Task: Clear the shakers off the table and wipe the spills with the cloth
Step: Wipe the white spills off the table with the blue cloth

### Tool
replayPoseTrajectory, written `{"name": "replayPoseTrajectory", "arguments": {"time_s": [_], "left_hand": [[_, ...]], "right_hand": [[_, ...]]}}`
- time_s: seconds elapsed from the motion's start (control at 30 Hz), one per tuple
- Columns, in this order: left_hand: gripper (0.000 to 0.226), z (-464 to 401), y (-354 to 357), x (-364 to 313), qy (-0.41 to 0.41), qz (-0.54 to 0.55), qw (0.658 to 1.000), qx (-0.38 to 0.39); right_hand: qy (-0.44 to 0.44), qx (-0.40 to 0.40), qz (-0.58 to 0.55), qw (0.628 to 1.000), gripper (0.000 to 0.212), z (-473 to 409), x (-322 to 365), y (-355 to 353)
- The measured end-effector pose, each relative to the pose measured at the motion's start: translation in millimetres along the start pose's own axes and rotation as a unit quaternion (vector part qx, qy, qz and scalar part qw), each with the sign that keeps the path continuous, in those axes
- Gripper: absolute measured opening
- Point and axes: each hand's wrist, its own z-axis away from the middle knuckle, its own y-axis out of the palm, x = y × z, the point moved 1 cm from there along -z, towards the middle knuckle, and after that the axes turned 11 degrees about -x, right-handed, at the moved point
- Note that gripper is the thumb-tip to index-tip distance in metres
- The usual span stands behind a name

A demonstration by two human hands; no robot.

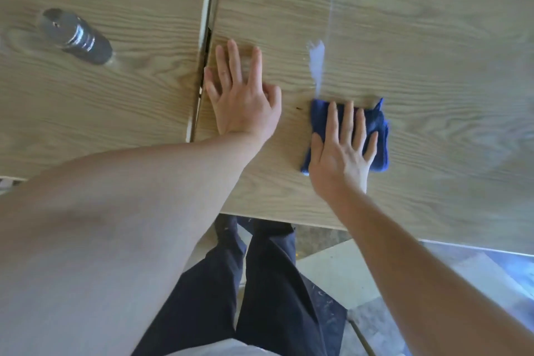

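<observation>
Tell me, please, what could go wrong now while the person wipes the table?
The blue cloth under the right hand sits just short of the white spill, whose faint streak runs farther up; a short stroke might only smear it. One shaker is still on the table; the left hand, flat beside the seam, could knock it.

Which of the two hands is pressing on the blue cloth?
The right hand, spread flat on the cloth just below the white spill. The left hand rests on bare table.

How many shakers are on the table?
1. The shaker stands on the left tabletop, far from both hands. More could sit outside the picture.
</observation>
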Motion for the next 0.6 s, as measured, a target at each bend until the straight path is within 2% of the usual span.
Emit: {"name": "replayPoseTrajectory", "arguments": {"time_s": [0.13,0.3,0.43,0.6], "left_hand": [[0.065,1,-2,0,-0.002,0.009,1.000,0.000],[0.064,1,-2,0,-0.005,0.013,1.000,-0.010],[0.064,0,-2,-1,-0.011,0.010,1.000,-0.002],[0.065,0,-2,-1,-0.005,-0.012,1.000,0.007]], "right_hand": [[0.016,0.017,0.020,1.000,0.062,67,-1,8],[0.022,0.018,0.038,0.999,0.063,77,0,13],[0.042,-0.005,0.022,0.999,0.061,48,7,12],[0.065,-0.037,0.008,0.997,0.061,-48,16,7]]}}
